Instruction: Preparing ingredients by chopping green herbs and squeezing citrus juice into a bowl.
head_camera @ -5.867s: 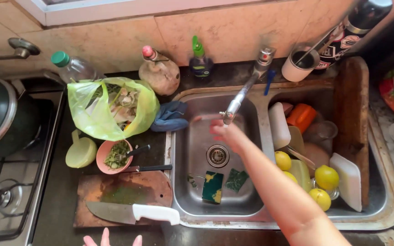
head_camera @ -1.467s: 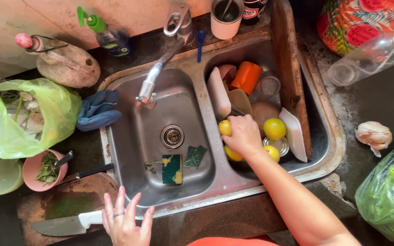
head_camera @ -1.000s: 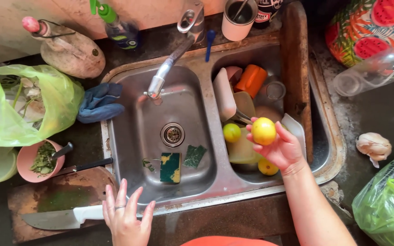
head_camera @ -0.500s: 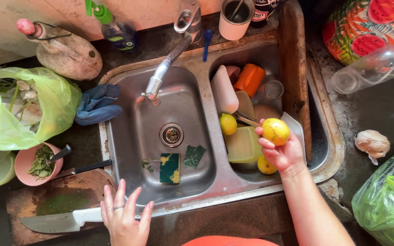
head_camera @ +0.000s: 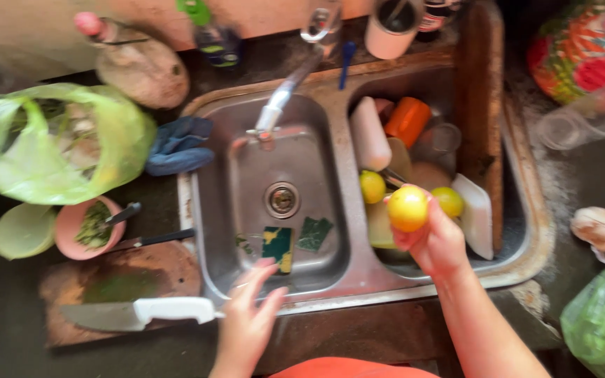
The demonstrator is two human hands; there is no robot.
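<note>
- Nearest us, left hand [head_camera: 246,322], fingers spread and slack, holding nothing, at the front rim of the double sink [head_camera: 358,297], just right of the white-handled knife [head_camera: 141,313] on the cutting board [head_camera: 117,280].
- Right hand [head_camera: 434,241] grips a yellow lemon [head_camera: 407,208] in its fingertips, above the dish-filled right basin.
- Two more lemons [head_camera: 372,187] lie just beyond.
- Farther off, faucet [head_camera: 285,98] over the left basin.

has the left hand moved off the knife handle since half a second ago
Yes. The left hand has shifted right, off the white knife handle it was resting on, toward the front rim of the sink.
</note>
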